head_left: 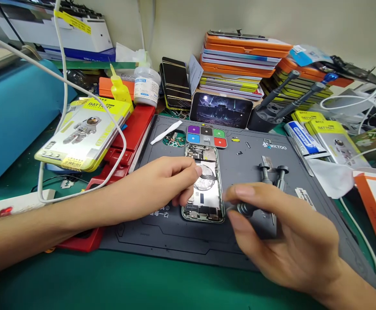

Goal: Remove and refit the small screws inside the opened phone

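Observation:
An opened phone (207, 193) lies on the dark grey mat (175, 241), its inner parts showing. My left hand (171, 178) reaches over the phone's left side, its fingers curled together near the round coil; whatever they may hold is hidden. Right of the phone's lower end, my right hand (281, 232) pinches a dark screwdriver (246, 209) between thumb and index finger, its tip pointing towards the phone's edge. Behind the phone sits a tray with coloured squares (206, 136). Two more screwdrivers (281, 172) stand in a grey holder beyond my right hand.
A lit phone (220, 111) leans at the back beside a black tool holder (267, 114). Battery boxes (84, 129) and a red case (136, 133) are stacked on the left, crossed by a white cable (123, 146). Orange boxes (242, 45) stand behind. A white pry tool (166, 132) lies back left.

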Action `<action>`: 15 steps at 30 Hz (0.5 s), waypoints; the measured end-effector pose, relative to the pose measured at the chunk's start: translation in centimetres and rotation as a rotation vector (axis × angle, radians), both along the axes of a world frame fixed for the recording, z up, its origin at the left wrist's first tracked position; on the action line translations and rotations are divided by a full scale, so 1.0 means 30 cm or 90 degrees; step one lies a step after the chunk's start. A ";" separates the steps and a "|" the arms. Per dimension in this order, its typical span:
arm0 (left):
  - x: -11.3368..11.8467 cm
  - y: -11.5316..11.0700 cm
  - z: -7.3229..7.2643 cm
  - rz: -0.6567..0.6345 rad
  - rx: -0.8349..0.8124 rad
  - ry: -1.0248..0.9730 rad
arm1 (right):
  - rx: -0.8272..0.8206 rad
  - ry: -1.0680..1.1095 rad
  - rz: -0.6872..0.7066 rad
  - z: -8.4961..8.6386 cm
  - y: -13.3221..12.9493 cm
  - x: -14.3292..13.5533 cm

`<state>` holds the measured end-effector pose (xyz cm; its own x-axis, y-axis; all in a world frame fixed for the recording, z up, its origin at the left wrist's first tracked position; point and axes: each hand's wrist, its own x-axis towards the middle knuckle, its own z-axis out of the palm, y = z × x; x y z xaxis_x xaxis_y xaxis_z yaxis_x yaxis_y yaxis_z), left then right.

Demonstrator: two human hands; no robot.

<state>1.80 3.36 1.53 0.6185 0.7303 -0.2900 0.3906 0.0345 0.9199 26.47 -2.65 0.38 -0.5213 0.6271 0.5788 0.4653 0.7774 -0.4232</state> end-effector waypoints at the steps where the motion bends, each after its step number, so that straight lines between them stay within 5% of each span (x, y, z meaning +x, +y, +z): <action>1: 0.000 0.001 -0.001 -0.002 0.003 0.000 | -0.026 0.001 0.014 0.004 -0.001 0.002; 11: 0.008 0.003 -0.005 -0.005 -0.012 -0.051 | -0.052 0.064 0.039 -0.027 -0.005 0.006; 15: 0.008 0.006 -0.006 -0.011 -0.002 -0.063 | -0.037 0.064 -0.028 -0.023 -0.010 -0.015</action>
